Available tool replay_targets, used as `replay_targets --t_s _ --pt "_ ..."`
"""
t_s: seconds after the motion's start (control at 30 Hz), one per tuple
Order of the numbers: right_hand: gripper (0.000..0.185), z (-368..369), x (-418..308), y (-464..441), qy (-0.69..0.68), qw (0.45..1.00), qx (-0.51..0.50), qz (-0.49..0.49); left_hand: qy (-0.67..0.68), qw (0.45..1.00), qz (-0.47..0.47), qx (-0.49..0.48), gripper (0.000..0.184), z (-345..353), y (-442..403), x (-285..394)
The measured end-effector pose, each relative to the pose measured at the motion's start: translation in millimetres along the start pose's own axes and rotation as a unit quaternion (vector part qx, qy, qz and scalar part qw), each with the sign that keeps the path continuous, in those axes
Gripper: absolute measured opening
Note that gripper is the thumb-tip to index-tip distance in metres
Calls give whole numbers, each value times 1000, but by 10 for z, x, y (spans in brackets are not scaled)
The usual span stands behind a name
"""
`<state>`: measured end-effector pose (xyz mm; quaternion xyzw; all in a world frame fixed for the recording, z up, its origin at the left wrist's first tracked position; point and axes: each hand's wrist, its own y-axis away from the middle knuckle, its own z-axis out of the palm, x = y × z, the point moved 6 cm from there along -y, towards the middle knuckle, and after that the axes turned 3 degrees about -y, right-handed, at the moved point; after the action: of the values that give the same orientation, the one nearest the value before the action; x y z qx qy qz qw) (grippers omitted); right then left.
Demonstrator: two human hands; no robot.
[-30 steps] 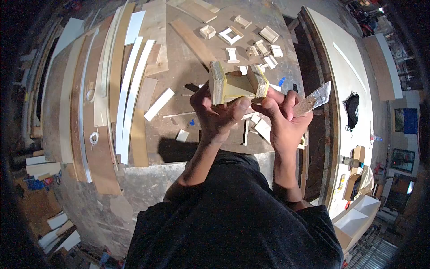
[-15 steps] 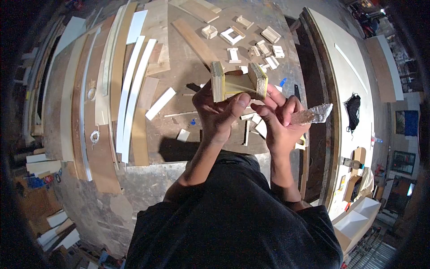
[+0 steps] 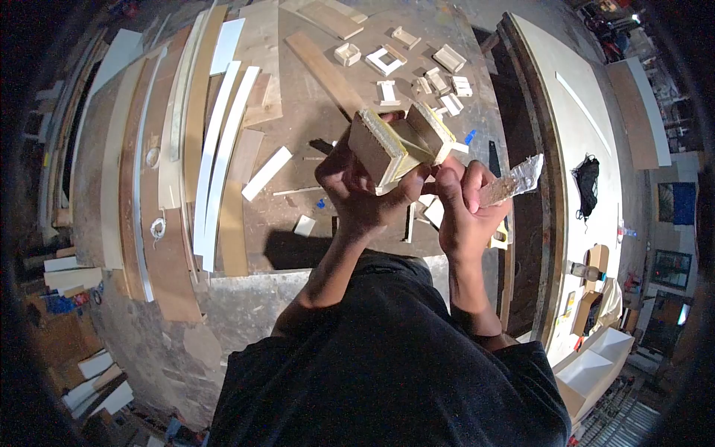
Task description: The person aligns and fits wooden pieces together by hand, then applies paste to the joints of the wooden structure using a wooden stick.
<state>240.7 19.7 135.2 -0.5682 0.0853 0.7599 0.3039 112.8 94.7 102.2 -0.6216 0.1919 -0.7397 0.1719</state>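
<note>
My left hand (image 3: 363, 200) is closed around a small wooden assembly (image 3: 378, 149), lifted above the workbench. Two thick end boards stand parallel on it, joined by a middle board, with pale yellowish edges. Its left end board is tilted towards me. In my right hand (image 3: 468, 223) is a flat brownish strip (image 3: 511, 186), its whitish, crusted end pointing out to the right. The fingertips of that hand lie close to the lower right of the assembly; whether they touch it I cannot tell.
Several small wooden assemblies (image 3: 449, 58) lie on the workbench (image 3: 298, 97) beyond my hands. Long boards and white strips (image 3: 216, 164) cover its left side. At the right is another long table (image 3: 555, 97) carrying a black bundle (image 3: 587, 188). A white block (image 3: 267, 173) lies left of my hands.
The wooden assembly has turned in my left hand, so the outer face of its left board now shows. My right hand and the strip have shifted slightly left.
</note>
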Motion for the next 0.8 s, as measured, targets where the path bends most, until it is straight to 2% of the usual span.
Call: replay_targets --t_s 0.1,0.23,0.33,0.5,0.63,0.67,0.73,0.8 --pt "45 -76 79 -8 2 1000 -6 17 68 998 5 -3 60 -15 -3 -39" --pt "46 -51 107 -28 -39 998 -24 41 24 999 31 -9 61 -10 -16 -16" --pt "50 -36 118 -69 -56 996 -57 46 84 996 -16 8 67 -21 13 -64" --pt "56 57 138 -55 -106 990 -59 69 -8 993 119 -1 80 -28 -38 4" --pt "57 60 153 -48 -61 995 -69 43 12 997 67 29 80 -28 -46 -3" --pt "58 54 148 -51 -43 997 -66 28 -24 990 137 20 80 -37 -83 39" --pt "59 46 167 -44 -46 996 -64 38 -61 976 207 11 79 -17 -56 124" --pt "60 35 192 -45 -50 996 -62 47 -24 992 123 18 76 -15 -23 96"
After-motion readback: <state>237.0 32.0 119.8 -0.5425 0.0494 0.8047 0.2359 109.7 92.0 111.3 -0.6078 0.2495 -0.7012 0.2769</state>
